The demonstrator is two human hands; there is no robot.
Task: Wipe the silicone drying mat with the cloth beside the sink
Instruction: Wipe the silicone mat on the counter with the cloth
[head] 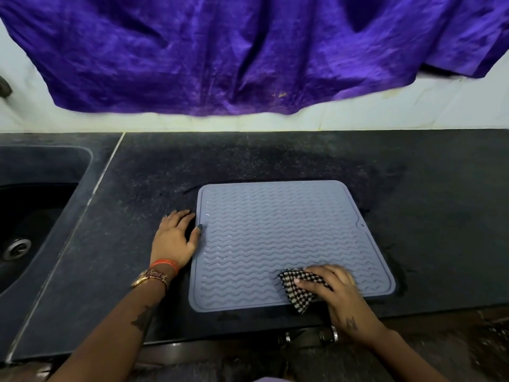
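Observation:
A grey-blue silicone drying mat (278, 235) with wavy ridges lies flat on the dark stone counter (429, 205). A black-and-white checked cloth (296, 292) sits bunched on the mat's near right corner, one tip hanging past the mat's front edge. My right hand (334, 290) lies on top of the cloth, fingers curled over it and pressing it down on the mat. My left hand (176, 237) rests flat on the counter at the mat's left edge, its thumb touching the rim.
A dark sink (30, 216) with a metal drain (16, 249) is sunk into the counter at the left. A purple fabric (248, 51) hangs over the white tiled wall behind. The counter's front edge runs just below the mat.

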